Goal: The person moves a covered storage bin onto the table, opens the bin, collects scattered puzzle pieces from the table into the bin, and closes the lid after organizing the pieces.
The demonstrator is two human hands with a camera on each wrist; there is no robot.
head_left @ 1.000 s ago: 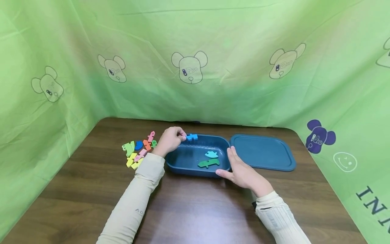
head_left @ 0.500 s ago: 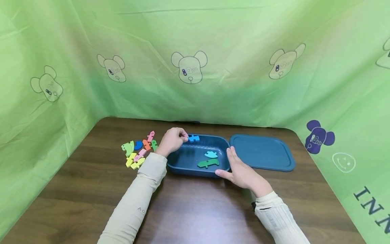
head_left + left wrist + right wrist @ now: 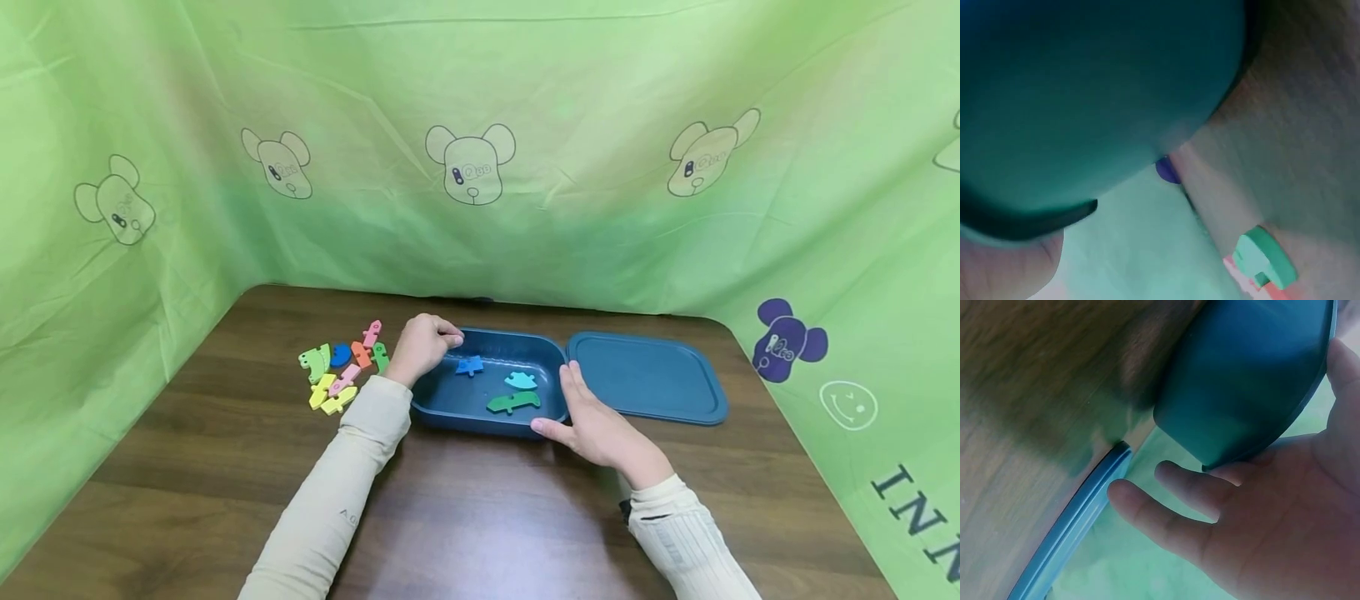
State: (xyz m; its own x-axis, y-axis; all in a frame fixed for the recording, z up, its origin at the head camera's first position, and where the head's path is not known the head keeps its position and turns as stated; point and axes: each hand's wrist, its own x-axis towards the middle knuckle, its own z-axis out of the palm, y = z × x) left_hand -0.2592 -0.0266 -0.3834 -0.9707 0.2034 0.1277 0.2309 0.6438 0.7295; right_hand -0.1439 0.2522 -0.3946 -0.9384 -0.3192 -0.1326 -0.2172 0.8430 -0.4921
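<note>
A dark blue-green container [image 3: 472, 422] stands on the table. In it lie a blue puzzle piece [image 3: 469, 366], a light turquoise piece [image 3: 521, 381] and a long green piece [image 3: 513, 403]. My left hand [image 3: 422, 348] is over the container's left end, fingers bent, thumb and fingertips slightly apart with nothing seen between them. Part of a left finger [image 3: 1010, 269] shows beside the container wall [image 3: 1085, 106] in the left wrist view. My right hand [image 3: 600, 425] rests against the container's right end, fingers straight and thumb spread at the front rim; the right wrist view shows this palm [image 3: 1285, 519] too.
A matching lid [image 3: 648, 375] lies flat to the right of the container. Left of it is a loose group of small puzzle pieces, among them a light green one [image 3: 316, 362], a pink one [image 3: 345, 380] and a yellow one [image 3: 340, 400]. Green cloth [image 3: 472, 250] surrounds the table.
The blue puzzle piece has left my left fingers and now lies on the container floor. Before, the left hand pinched it over the rim. My right hand has stayed in place.
</note>
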